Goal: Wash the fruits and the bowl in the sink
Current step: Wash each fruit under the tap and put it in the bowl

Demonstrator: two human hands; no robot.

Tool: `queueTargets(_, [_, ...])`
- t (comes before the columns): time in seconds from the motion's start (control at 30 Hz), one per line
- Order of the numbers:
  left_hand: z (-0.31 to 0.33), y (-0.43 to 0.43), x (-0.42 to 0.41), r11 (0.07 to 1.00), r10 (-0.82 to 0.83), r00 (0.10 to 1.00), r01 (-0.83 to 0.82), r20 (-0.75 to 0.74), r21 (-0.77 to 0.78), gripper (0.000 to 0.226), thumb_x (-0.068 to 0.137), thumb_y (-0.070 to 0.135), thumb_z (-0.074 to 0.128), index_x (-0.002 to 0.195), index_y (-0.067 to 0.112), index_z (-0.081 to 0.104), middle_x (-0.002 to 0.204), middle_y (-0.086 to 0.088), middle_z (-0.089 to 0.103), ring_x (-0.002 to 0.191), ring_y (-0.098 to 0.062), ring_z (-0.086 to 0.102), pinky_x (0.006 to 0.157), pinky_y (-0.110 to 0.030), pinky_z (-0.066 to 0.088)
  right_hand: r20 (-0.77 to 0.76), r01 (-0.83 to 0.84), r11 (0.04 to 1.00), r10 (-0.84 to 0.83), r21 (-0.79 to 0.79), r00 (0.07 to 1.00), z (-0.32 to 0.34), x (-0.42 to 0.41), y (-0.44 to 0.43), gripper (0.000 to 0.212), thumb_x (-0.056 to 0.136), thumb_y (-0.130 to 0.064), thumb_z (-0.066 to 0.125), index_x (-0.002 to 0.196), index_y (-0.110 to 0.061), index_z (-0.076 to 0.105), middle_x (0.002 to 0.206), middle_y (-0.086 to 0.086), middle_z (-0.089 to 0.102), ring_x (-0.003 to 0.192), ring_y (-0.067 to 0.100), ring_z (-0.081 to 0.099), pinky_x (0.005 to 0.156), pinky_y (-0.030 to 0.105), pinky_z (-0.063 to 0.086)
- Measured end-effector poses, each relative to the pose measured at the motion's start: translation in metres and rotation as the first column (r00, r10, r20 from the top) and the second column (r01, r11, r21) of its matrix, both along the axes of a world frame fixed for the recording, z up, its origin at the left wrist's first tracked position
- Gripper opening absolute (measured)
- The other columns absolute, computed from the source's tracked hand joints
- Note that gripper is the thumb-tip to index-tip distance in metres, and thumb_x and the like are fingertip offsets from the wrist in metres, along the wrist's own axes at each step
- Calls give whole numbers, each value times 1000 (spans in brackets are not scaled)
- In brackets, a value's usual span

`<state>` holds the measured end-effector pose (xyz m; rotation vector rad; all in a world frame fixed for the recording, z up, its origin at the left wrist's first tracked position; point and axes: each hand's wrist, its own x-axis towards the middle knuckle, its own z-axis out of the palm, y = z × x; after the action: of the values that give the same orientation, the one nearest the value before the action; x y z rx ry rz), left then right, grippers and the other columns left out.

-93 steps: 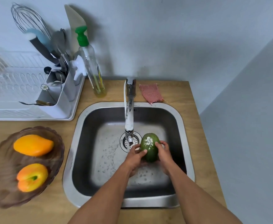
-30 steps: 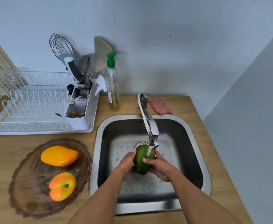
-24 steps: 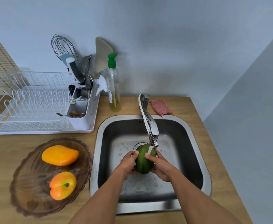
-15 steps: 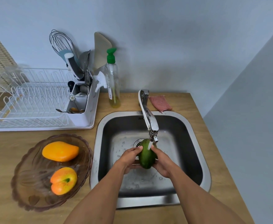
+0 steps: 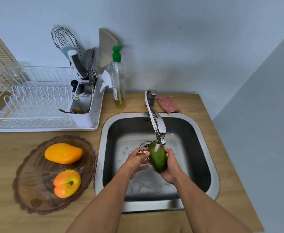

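A green mango (image 5: 158, 157) is held over the steel sink (image 5: 210, 165), right under the tap (image 5: 156, 121), with water running onto its top. My right hand (image 5: 170, 167) cups it from below and the right. My left hand (image 5: 136, 159) touches its left side with the fingertips, fingers spread. On the counter to the left stands a brown glass bowl (image 5: 28, 185) holding a yellow-orange mango (image 5: 63, 153) and an orange peach-like fruit (image 5: 67, 183).
A white dish rack (image 5: 28, 105) with a utensil holder (image 5: 85, 106) stands at the back left. A soap bottle with a green pump (image 5: 118, 78) and a pink cloth (image 5: 168, 105) sit behind the sink. Walls close off the back and right.
The green mango has turned in my hands under the running water and tilted. My left hand has slid to its left side and loosened; my right hand now carries it from beneath.
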<state>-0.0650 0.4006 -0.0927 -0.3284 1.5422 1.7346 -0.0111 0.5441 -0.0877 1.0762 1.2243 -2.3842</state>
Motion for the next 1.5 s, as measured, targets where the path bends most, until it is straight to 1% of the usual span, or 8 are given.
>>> queueTargets(0.1, [1, 4, -3, 1000, 2, 1000, -1, -10, 4, 30, 88, 21, 71, 116, 22, 60, 113, -8, 64, 93, -20, 63, 82, -36, 56, -17, 40, 997, -41, -72, 999, 0, -1, 1, 55, 89, -49, 36, 106, -8, 70, 93, 16, 70, 73, 25, 66, 65, 32, 43])
queueTargets(0.23, [4, 7, -2, 994, -64, 993, 55, 100, 94, 36, 92, 29, 65, 126, 22, 55, 113, -7, 66, 98, -22, 62, 85, -37, 57, -4, 46, 992, -47, -116, 999, -1, -1, 2, 58, 89, -50, 36, 105, -6, 71, 95, 19, 71, 81, 29, 65, 72, 36, 49])
queueTargets(0.4, [3, 6, -5, 990, -93, 992, 83, 80, 117, 40, 90, 24, 67, 127, 28, 52, 118, -2, 63, 109, -25, 60, 93, -42, 53, 102, -10, 1000, 8, 15, 995, -7, -2, 5, 55, 94, -43, 28, 122, -9, 61, 114, 21, 68, 106, 36, 62, 91, 50, 50])
queueTargets(0.63, [-4, 7, -3, 995, 32, 997, -38, 72, 89, 55, 84, 22, 75, 132, 25, 50, 126, -10, 60, 110, -32, 62, 83, -41, 57, 62, -27, 996, 22, 80, 998, -6, -4, -8, 53, 97, -59, 34, 128, -23, 57, 127, 14, 61, 116, 32, 59, 92, 47, 52])
queueTargets(0.77, [-8, 4, -4, 992, 121, 991, -123, 57, 41, 51, 85, 26, 74, 131, 25, 51, 129, -8, 57, 107, -29, 62, 75, -37, 59, 25, -65, 989, 62, 133, 998, -7, -2, -12, 46, 98, -46, 45, 133, -17, 51, 126, 14, 61, 113, 30, 61, 78, 40, 57])
queueTargets(1.0, [-3, 2, -5, 996, 93, 994, -93, 49, -14, 46, 95, 42, 55, 138, 26, 49, 136, -4, 54, 115, -30, 59, 93, -44, 55, -16, -85, 992, 87, 93, 996, -4, 5, -14, 43, 103, -40, 37, 136, -16, 48, 127, 11, 59, 114, 28, 59, 84, 40, 56])
queueTargets(1.17, [0, 2, 2, 1000, 13, 997, -13, 76, 1, 58, 90, 50, 60, 141, 34, 38, 138, -8, 50, 117, -33, 56, 81, -41, 59, 19, -126, 979, 124, 162, 992, -3, 7, -12, 40, 104, -37, 35, 134, -15, 49, 119, 11, 62, 110, 30, 63, 91, 43, 56])
queueTargets(1.5, [5, 7, 4, 997, 30, 999, -28, 29, -71, 83, 71, 48, 81, 136, 27, 34, 128, -7, 51, 109, -28, 59, 74, -40, 61, 0, -154, 891, 170, 427, 985, 6, 7, -2, 26, 92, -33, 64, 112, -18, 68, 102, 8, 72, 78, 27, 73, 69, 34, 60])
